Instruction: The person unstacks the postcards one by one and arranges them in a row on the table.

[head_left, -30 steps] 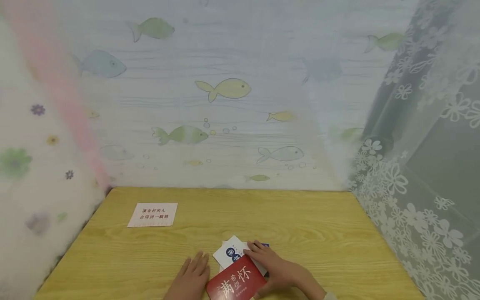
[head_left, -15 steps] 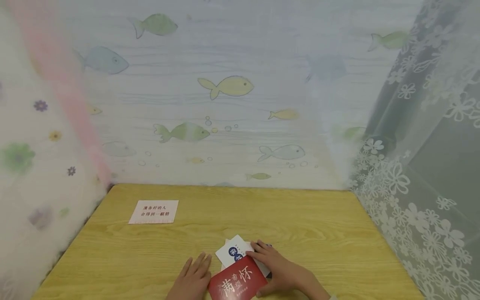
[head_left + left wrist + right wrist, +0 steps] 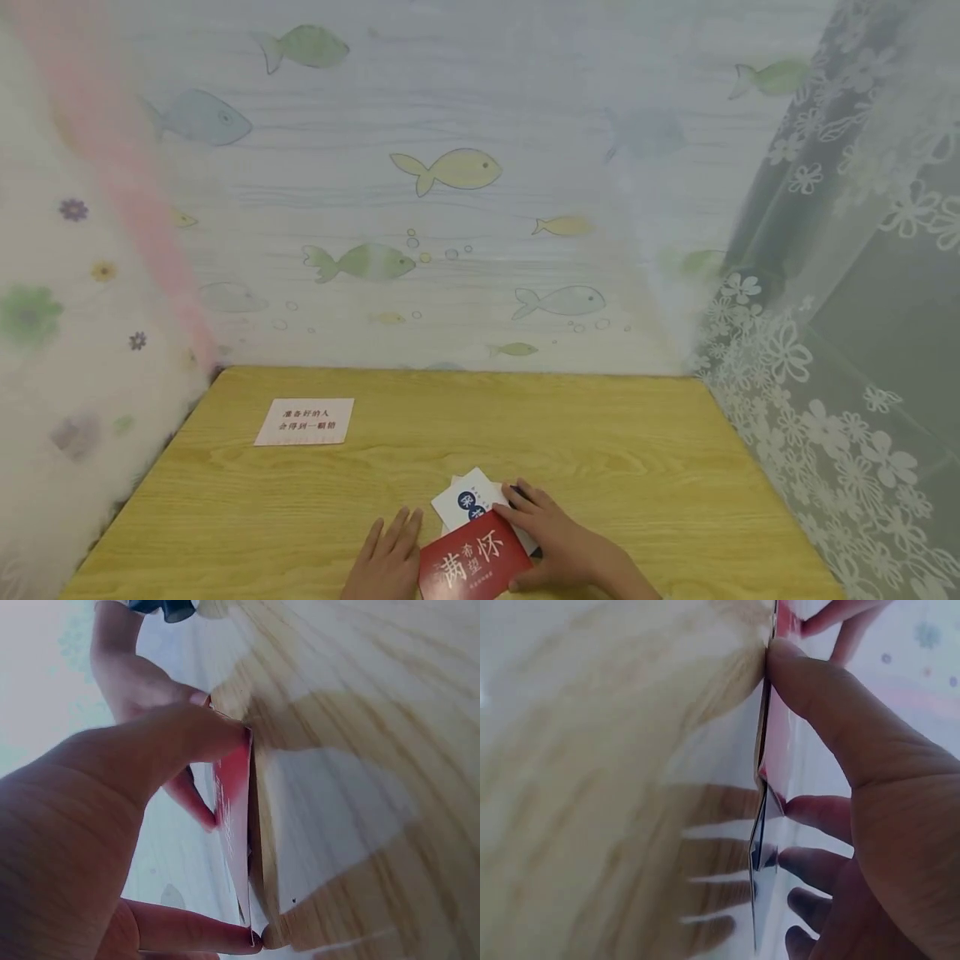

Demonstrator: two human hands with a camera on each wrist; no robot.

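Observation:
In the head view a red card [image 3: 474,557] with white lettering lies atop a loose stack near the table's front edge. A white card [image 3: 463,498] with blue round marks sticks out behind it, and a dark-edged card [image 3: 536,550] shows at the right. My left hand [image 3: 386,554] rests along the red card's left side, fingers straight; in the left wrist view its thumb and a fingertip touch the card's edge. My right hand [image 3: 558,537] grips the stack from the right, thumb at the near edge [image 3: 784,652], fingertips [image 3: 799,859] against the cards.
A white card [image 3: 304,422] with red lettering lies flat at the back left of the wooden table [image 3: 600,450]. A fish-patterned curtain [image 3: 457,250] hangs behind, with a flowered sheer curtain [image 3: 810,425] at the right.
Both hands stay about the stack. The left hand has shifted slightly right against the red card, while the right hand's fingers have moved a little. The head view has shifted slightly.

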